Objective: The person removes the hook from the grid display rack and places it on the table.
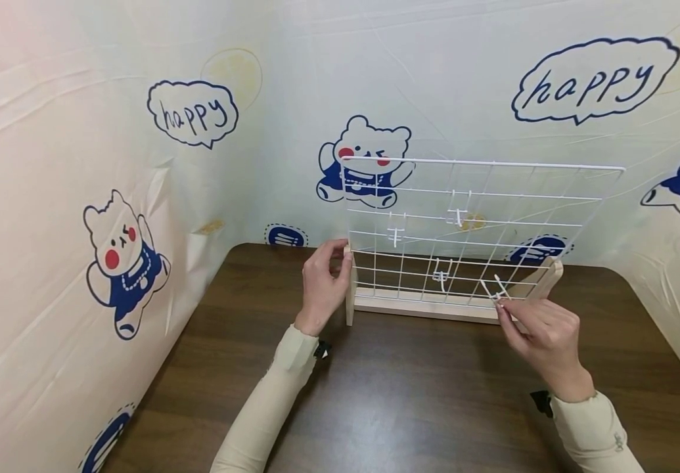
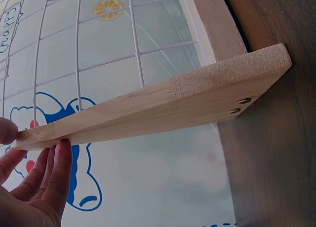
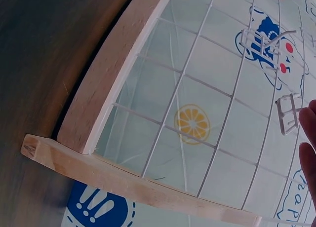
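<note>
The left hand (image 1: pixel 323 286) pinches the wooden side (image 2: pixel 163 108), seemingly steadying the wire grid (image 1: pixel 481 162), while the right hand (image 1: pixel 546 336) pinches a white hook (image 1: pixel 498 295) low, leaving its top free.

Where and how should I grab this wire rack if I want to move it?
Probably by the left side piece and right side piece, coming from the outer sides: both are flat wood, much thicker than the wire grid between them.
</note>
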`<act>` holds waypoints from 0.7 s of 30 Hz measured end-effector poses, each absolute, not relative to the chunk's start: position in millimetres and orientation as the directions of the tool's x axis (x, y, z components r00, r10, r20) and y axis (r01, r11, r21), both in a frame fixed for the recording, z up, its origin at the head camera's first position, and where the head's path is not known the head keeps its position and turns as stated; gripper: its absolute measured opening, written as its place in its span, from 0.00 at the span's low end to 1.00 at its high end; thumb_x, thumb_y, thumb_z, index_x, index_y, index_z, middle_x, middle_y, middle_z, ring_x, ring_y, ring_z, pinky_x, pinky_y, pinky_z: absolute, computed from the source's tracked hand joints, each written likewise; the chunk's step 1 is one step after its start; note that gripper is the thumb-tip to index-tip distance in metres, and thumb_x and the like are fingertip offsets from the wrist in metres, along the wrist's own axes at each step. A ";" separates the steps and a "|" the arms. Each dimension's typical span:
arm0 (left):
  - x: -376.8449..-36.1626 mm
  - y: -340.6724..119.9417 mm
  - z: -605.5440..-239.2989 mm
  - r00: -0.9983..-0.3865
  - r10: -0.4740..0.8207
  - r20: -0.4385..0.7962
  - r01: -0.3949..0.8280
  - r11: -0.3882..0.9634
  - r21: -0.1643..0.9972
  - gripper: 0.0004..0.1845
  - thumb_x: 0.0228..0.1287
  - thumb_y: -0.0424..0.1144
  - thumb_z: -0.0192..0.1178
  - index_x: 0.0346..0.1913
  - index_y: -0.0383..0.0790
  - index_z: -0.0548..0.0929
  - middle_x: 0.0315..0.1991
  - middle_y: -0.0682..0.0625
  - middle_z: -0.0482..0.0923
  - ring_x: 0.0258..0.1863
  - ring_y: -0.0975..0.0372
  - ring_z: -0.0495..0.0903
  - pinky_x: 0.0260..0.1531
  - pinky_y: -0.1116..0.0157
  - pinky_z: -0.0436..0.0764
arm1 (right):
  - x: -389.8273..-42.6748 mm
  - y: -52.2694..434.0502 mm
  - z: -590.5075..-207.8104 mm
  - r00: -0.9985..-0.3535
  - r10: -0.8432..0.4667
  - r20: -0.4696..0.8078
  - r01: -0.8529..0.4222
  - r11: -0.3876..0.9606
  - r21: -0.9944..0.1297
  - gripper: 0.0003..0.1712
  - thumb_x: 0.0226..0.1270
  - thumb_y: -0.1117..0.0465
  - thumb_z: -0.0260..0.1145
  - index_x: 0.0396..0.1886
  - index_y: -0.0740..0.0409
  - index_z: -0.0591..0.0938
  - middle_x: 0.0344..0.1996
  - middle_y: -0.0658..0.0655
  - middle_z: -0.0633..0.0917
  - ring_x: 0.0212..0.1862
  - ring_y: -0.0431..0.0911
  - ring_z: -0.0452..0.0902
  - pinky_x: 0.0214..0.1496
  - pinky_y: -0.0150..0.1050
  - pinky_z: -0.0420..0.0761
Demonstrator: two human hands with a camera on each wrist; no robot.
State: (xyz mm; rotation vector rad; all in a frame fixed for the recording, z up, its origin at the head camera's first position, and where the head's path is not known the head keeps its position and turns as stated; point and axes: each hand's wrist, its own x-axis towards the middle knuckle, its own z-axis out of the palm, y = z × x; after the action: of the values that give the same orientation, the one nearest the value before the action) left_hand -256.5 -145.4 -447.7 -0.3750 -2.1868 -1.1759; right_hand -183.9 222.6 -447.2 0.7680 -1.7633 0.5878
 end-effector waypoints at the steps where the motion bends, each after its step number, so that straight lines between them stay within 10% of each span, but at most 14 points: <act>1: -256.6 -145.5 -447.8 -0.768 -0.042 0.639 0.510 0.563 0.650 0.13 0.75 0.40 0.61 0.57 0.42 0.84 0.49 0.45 0.88 0.45 0.56 0.89 0.38 0.62 0.92 | -183.9 222.6 -447.8 -0.221 -0.216 0.951 -0.742 0.670 -0.020 0.26 0.76 0.50 0.63 0.26 0.64 0.90 0.20 0.59 0.89 0.16 0.50 0.78 0.21 0.45 0.77; 21: -256.0 -145.9 -446.9 -0.777 -0.041 0.629 0.500 0.568 0.654 0.13 0.75 0.40 0.61 0.57 0.42 0.84 0.50 0.46 0.88 0.45 0.57 0.89 0.39 0.62 0.92 | -182.7 222.5 -457.0 -0.245 -0.270 0.931 -0.731 0.682 0.006 0.25 0.77 0.49 0.61 0.27 0.63 0.90 0.21 0.59 0.89 0.16 0.50 0.80 0.20 0.46 0.78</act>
State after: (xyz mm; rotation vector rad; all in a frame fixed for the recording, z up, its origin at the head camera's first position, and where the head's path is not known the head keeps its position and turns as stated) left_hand -256.0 -145.9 -446.9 -0.3651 -2.2018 -1.1762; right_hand -182.7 222.5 -457.0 0.7937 -1.8166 0.5338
